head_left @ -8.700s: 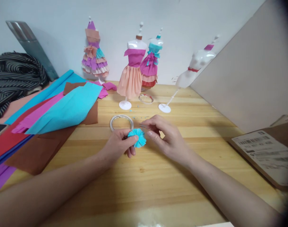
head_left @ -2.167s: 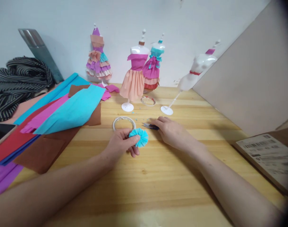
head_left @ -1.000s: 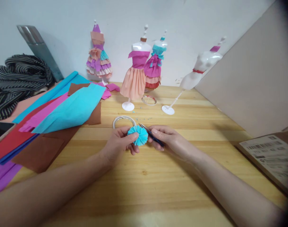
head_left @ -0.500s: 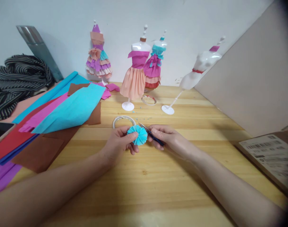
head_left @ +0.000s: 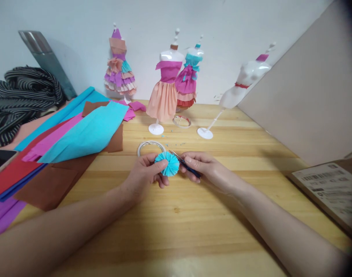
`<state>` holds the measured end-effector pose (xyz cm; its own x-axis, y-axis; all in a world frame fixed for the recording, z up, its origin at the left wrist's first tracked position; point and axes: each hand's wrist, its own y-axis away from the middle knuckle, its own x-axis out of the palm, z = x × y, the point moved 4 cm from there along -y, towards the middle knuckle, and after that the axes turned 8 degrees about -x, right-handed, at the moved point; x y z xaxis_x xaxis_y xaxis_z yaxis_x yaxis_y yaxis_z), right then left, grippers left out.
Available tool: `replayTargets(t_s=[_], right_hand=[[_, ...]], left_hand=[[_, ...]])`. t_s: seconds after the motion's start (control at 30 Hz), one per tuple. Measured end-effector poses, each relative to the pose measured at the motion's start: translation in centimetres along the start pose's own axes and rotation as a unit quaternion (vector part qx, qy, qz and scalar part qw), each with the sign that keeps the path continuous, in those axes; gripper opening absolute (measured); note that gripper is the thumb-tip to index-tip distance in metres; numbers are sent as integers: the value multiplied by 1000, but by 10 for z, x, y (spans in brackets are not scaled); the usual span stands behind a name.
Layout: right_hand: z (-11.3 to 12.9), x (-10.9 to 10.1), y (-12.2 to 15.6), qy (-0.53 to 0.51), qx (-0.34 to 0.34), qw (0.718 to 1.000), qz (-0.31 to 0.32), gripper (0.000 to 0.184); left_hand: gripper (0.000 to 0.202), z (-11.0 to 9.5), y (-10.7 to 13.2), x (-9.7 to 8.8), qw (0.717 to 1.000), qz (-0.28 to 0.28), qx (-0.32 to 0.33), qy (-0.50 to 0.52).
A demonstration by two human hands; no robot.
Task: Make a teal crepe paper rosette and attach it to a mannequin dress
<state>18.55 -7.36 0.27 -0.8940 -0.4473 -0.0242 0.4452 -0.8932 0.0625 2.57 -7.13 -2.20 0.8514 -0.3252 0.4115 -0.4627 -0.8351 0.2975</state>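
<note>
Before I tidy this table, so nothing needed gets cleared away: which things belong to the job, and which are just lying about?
Likely belonging:
turquoise rosette in left hand
scissors in right hand

Probably lying about:
striped cloth
bottle
cardboard box

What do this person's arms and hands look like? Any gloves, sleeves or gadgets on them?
Plain human ones, with no cables or machine parts. The left hand and right hand wear no gloves. The left arm and right arm are bare as far as they show, with no sleeve, watch or bracelet. No ring shows either.
</note>
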Motion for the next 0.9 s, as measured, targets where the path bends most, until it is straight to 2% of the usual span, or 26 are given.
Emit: replayTargets(t_s=[0.9], right_hand=[[-4,-1,0,5,4,1000,4,45]], left_hand=[[35,-2,1,2,1000,3,-1,7]])
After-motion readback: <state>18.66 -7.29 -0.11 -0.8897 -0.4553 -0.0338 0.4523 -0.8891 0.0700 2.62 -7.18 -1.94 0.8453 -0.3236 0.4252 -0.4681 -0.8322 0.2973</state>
